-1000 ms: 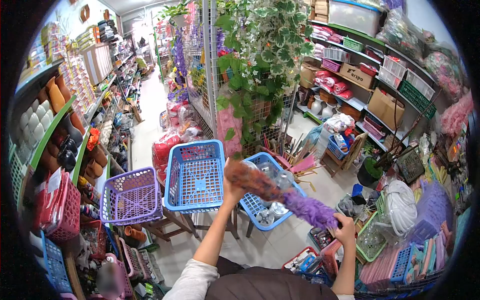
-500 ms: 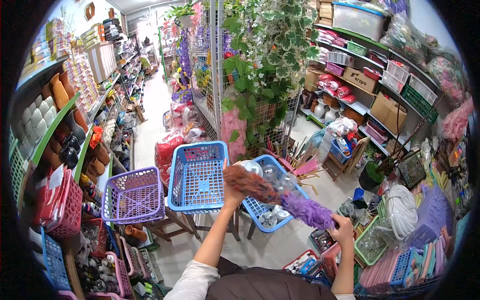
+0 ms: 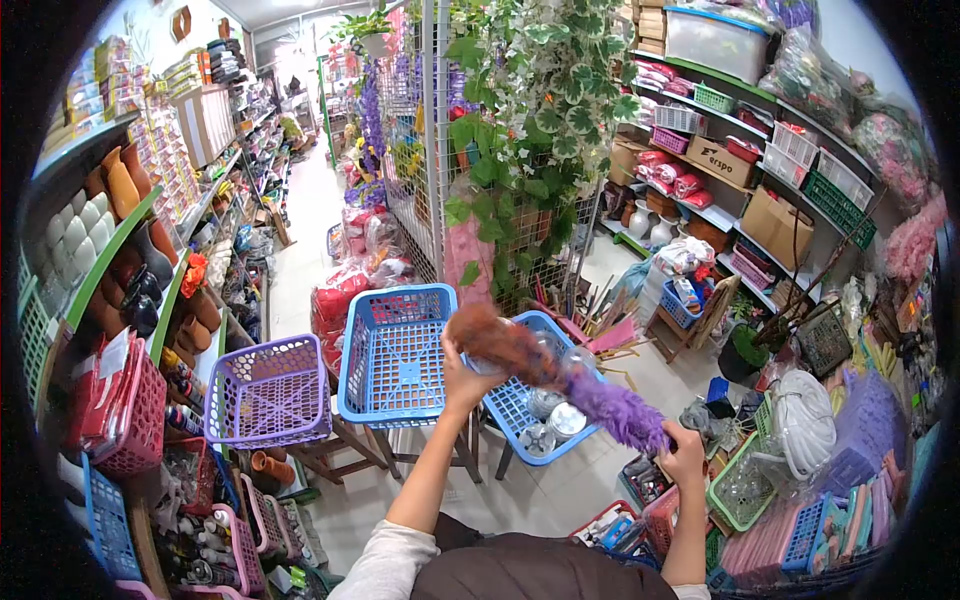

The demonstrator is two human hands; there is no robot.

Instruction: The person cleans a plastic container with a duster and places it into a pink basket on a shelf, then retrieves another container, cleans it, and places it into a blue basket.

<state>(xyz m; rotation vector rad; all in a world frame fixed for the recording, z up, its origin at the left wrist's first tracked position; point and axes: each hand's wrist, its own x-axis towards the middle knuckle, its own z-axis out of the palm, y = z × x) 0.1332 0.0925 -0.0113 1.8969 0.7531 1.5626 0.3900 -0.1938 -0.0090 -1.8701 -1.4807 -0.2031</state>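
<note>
Between the two hands sits a fluffy duster. The left hand cups its brown end, the right hand grips its purple end. It has tipped lower, above the blue basket and the basket of jars.

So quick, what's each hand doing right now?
Left hand: closed on the brown end of the fluffy duster.
Right hand: closed on the duster's purple end.

fluffy duster (orange end up-left, purple down-right), slanted, held aloft
</note>
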